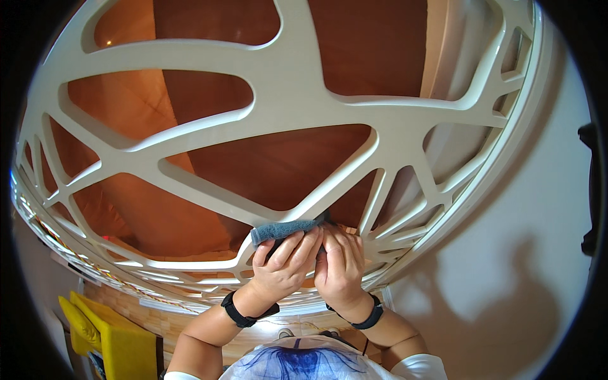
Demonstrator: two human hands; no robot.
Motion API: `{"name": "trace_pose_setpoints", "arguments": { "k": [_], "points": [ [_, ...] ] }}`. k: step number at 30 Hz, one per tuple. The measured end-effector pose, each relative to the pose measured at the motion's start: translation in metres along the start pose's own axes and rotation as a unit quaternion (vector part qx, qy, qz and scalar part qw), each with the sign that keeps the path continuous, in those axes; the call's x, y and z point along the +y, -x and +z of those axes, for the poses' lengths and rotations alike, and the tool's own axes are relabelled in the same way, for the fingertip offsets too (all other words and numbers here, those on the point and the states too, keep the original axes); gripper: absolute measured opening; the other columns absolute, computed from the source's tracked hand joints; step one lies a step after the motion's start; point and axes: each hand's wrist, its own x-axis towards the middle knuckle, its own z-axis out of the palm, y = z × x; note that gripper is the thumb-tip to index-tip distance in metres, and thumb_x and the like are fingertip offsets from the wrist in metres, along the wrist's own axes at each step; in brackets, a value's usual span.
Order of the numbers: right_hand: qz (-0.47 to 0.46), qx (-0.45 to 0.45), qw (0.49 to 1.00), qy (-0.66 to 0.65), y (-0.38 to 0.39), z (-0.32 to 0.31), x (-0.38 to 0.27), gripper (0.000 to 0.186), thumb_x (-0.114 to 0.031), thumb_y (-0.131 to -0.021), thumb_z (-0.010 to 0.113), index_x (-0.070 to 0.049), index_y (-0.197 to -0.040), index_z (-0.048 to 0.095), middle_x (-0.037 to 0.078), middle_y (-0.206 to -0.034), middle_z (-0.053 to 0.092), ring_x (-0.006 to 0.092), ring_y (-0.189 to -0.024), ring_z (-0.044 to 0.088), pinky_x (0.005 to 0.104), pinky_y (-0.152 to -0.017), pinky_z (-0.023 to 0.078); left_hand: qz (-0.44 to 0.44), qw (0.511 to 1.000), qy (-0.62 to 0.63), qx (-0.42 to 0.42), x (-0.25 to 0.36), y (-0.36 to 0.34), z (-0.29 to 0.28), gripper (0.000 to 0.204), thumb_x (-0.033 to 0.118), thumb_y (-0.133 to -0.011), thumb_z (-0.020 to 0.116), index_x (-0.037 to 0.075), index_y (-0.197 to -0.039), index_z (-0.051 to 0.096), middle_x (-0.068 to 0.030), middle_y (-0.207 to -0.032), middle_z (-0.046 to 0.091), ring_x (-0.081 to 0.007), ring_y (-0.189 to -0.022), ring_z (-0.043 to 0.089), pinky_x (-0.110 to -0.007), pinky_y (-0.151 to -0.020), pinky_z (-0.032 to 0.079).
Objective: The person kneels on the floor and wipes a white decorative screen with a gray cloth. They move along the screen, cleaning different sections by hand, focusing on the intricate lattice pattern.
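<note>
A folded blue-grey cloth (284, 230) lies against a strut of the white lattice panel (278, 144), at the panel's lower middle. My left hand (286, 259) is closed on the cloth, its fingers curled along the cloth's lower edge. Right beside it, my right hand (340, 261) is closed with bent fingers at the cloth's right end. The two hands touch or nearly touch. The right fingertips are partly hidden behind the knuckles, and a darker piece of cloth shows just above them.
Orange-brown fabric (247, 166) hangs behind the lattice openings. A white wall (500, 278) with shadows on it stands to the right. Yellow upholstered furniture (120, 339) sits low at the left on a wooden floor (136, 308). A thin multicoloured cord (95, 273) runs along the panel's lower left edge.
</note>
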Motion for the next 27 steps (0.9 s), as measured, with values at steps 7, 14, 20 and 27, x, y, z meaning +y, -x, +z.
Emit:
{"name": "trace_pose_setpoints", "arguments": {
  "k": [7,14,20,27],
  "points": [
    [-0.037,-0.034,0.998,0.039,0.026,-0.034,0.013,0.026,0.006,-0.081,0.061,0.006,-0.107,0.064,0.018,-0.107,0.067,0.0297,-0.097,0.067,0.0394,-0.081,0.049,0.015,0.989,0.141,0.043,0.028,0.005,0.011,0.031,0.017,-0.074,0.069,0.014,-0.104,0.072,0.0007,-0.114,0.063,-0.0186,-0.102,0.053,-0.037,-0.091,0.039],
    [-0.077,0.076,0.993,0.038,-0.005,-0.069,0.016,0.029,0.007,-0.084,0.059,0.001,-0.113,0.063,0.016,-0.109,0.068,0.0284,-0.098,0.068,0.0406,-0.085,0.048,-0.019,0.978,0.166,0.122,0.035,-0.044,-0.009,0.024,0.023,-0.087,0.065,0.018,-0.110,0.072,0.0014,-0.110,0.064,-0.0168,-0.099,0.059,-0.031,-0.085,0.045],
    [-0.097,0.172,0.980,0.013,-0.077,-0.065,0.042,0.029,0.006,-0.084,0.059,0.002,-0.112,0.061,0.017,-0.113,0.065,0.0337,-0.101,0.064,0.0436,-0.088,0.050,-0.124,0.952,0.238,0.150,0.048,-0.102,0.006,0.041,0.003,-0.086,0.062,-0.004,-0.126,0.055,-0.0198,-0.125,0.059,-0.0320,-0.112,0.061,-0.039,-0.092,0.050],
    [-0.003,0.101,0.989,-0.111,-0.034,-0.043,0.047,0.037,0.015,-0.072,0.063,0.000,-0.106,0.062,0.022,-0.107,0.064,0.0386,-0.090,0.065,0.0413,-0.077,0.055,-0.151,0.931,0.327,0.061,0.064,-0.069,0.027,0.056,-0.001,-0.082,0.062,-0.009,-0.134,0.043,-0.0333,-0.129,0.050,-0.0441,-0.102,0.060,-0.045,-0.084,0.053]
  ]
}}
